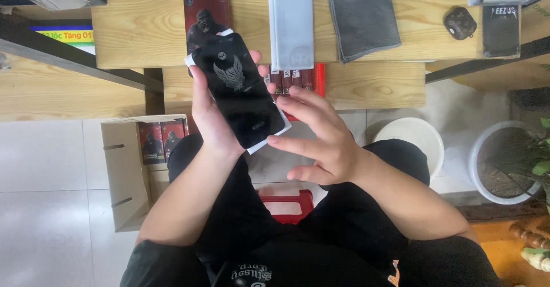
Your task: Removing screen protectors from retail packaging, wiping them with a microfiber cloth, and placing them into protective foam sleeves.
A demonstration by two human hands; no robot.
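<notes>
On the white tiled floor (pixel 46 207) at the near left stands an open cardboard box (pixel 123 172) holding red-and-black flat packs (pixel 160 141) stood upright in its far end. Just right of it the seated person's left hand (pixel 212 115) is wrapped around a black phone-shaped panel (pixel 240 89) with a winged emblem, held tilted above the lap; the grip is closed on its left edge, fingertips showing along the right edge, and a white backing sheet peeks out at the corners. The right hand (pixel 323 141) hovers just right of the panel's near corner, fingers spread and loose, holding nothing, its fingertips close to the panel's edge. Beyond the hands runs a pale wooden bench (pixel 137 23). On it, from left to right, lie a red-and-black flat package (pixel 206 6) with an ape picture, partly hidden by the panel, a clear plastic sleeve (pixel 292 26), a folded grey cloth (pixel 364 20), a small dark earbud case (pixel 460 23) and a black flat card (pixel 501 32). A row of red packs (pixel 298 80) sits on a lower shelf behind the right hand. A red stool (pixel 289 204) shows between the knees. At the right stand a white bucket (pixel 415 141) and a white pot (pixel 507 161) with soil and green leaves.
</notes>
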